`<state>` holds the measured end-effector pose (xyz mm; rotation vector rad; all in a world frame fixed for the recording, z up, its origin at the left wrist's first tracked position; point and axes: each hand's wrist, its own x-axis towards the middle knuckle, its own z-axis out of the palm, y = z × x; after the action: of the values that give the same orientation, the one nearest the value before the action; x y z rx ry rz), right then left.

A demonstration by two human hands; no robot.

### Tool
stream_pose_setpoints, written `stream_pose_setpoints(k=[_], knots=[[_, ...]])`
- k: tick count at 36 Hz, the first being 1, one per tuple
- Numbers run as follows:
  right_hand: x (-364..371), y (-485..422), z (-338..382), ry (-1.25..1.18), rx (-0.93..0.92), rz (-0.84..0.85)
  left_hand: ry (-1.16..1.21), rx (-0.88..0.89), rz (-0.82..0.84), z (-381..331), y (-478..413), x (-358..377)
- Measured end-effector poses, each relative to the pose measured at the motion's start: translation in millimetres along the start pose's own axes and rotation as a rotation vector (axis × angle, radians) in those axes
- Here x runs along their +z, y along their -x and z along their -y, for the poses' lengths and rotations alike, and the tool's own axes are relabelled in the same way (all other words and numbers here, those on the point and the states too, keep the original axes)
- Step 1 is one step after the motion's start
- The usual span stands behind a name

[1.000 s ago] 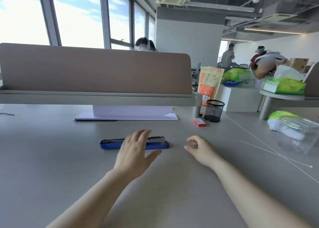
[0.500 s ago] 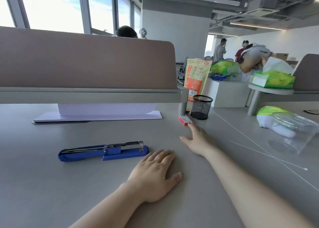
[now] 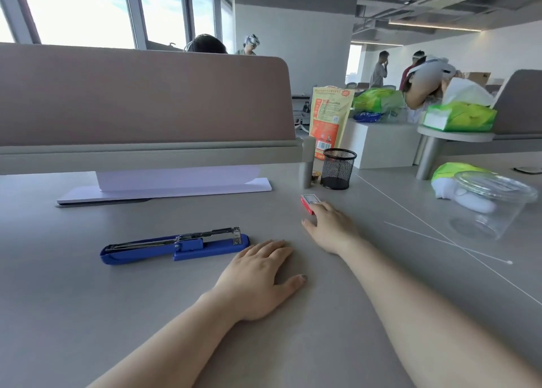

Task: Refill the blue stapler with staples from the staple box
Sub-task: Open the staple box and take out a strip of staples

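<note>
1. Two hands show in the head view, the only one. The left hand (image 3: 258,279) lies flat on the grey surface (image 3: 88,314), palm down and fingers spread, its grip wide and holding nothing. Its fingertips end just beside the right end of the stapler (image 3: 176,245); whether they touch it I cannot tell.
2. The stapler lies lengthwise across the surface, left of centre, blue body down and bare metal rail on top. That reads as already opened for loading, though no staples can be made out in the rail.
3. The right hand (image 3: 330,226) reaches forward to the staple box (image 3: 308,202), a small red box lying flat near the mesh cup (image 3: 338,169). The fingers rest on the near end of the box and the thumb points left along the surface. The grip looks narrow, about to close, but I judge the box not yet lifted.
4. The left hand is likely parked there to steady the stapler once staples arrive, while the right fetches them.
5. Hidden or unclear: the fingers cover the near end of the box, its label is too small to read, and whether it is open cannot be told. Both forearms are cut off by the lower edge. The clear tub (image 3: 492,205) at right blurs what lies behind it.
</note>
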<state>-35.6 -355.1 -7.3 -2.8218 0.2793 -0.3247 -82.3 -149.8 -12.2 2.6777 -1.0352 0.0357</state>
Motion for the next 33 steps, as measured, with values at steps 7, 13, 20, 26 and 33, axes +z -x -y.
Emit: stream_pose_setpoints(k=[7, 13, 20, 26, 33], knots=[[-9, 70, 13, 0.05, -0.061, -0.095, 0.067, -0.047, -0.057, -8, 7, -4], [-16, 113, 12, -0.011, -0.135, -0.207, 0.044, -0.1, -0.141, -15, 23, -8], [-19, 115, 5, -0.227, -0.066, -0.253, 0.071, -0.09, -0.193, -11, 23, -7], [-18, 106, 2, -0.411, 0.027, -0.157, 0.099, -0.059, -0.209, -10, 15, -6], [-15, 103, 6, -0.487, -0.07, -0.071, 0.15, -0.101, -0.197, -5, 10, -5]])
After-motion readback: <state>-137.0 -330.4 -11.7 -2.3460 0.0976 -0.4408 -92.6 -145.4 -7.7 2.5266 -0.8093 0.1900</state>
